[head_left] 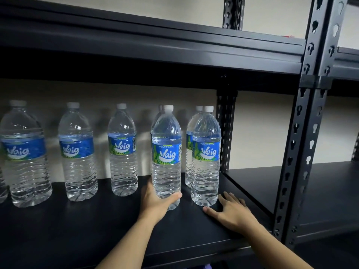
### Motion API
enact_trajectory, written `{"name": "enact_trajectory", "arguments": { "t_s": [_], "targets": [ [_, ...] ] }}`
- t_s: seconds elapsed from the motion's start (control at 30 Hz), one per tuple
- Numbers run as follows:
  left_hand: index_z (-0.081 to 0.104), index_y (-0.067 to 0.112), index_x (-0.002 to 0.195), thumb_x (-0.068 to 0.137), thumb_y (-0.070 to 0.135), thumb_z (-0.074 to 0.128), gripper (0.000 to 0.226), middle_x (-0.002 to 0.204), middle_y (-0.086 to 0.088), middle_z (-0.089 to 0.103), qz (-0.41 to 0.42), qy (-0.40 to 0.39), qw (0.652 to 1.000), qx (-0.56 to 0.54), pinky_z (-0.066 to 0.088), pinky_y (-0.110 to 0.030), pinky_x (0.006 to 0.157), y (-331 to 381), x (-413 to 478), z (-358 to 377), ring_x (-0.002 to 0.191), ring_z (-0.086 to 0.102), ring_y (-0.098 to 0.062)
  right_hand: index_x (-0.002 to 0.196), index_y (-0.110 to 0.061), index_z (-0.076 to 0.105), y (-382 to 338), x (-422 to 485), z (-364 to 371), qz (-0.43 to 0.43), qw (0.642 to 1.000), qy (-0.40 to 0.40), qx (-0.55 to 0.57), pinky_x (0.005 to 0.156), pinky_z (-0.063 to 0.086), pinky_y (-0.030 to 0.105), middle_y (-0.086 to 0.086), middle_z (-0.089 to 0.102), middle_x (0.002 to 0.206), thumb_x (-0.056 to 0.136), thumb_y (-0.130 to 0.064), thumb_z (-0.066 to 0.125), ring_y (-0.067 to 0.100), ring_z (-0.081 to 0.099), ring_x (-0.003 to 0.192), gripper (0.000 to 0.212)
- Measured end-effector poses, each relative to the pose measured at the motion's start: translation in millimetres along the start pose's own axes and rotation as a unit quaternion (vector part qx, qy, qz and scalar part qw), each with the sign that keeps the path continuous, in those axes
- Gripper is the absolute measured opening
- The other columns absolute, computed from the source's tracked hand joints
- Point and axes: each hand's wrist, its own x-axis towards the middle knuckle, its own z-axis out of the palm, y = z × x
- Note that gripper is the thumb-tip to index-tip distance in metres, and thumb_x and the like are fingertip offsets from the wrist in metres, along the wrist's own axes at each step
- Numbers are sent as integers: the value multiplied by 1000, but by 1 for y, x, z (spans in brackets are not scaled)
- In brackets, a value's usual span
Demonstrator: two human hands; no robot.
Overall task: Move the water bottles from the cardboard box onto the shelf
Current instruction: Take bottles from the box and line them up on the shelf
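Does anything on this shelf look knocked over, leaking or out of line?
Nothing stands out. All the water bottles stand upright with caps on, and the shelf shows no spill. The held bottle, gripped near its base by the left hand, merely sits forward of the back row.

Bare slim forearms (126, 247) lead to the left hand (157, 202) and right hand (233, 212), each with slender fingers (225, 200).

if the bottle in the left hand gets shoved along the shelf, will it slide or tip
The held bottle looks full, so probably heavy for its size. Tall and narrow, it would likely tip if pushed high; the left hand grips it low, which should slide it. Its ribbed walls may flex.
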Motion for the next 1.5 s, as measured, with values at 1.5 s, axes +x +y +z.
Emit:
{"name": "enact_trajectory", "arguments": {
  "t_s": [1.5],
  "targets": [
    [45,19,132,57,38,94,92,126,2,60,-44,-48,997,46,45,-27,95,9,-9,-5,112,58,-16,98,-29,69,-6,-14,-5,17,992,126,13,81,47,33,-4,71,102,72,-90,34,24,64,104,75]
  ]
}}
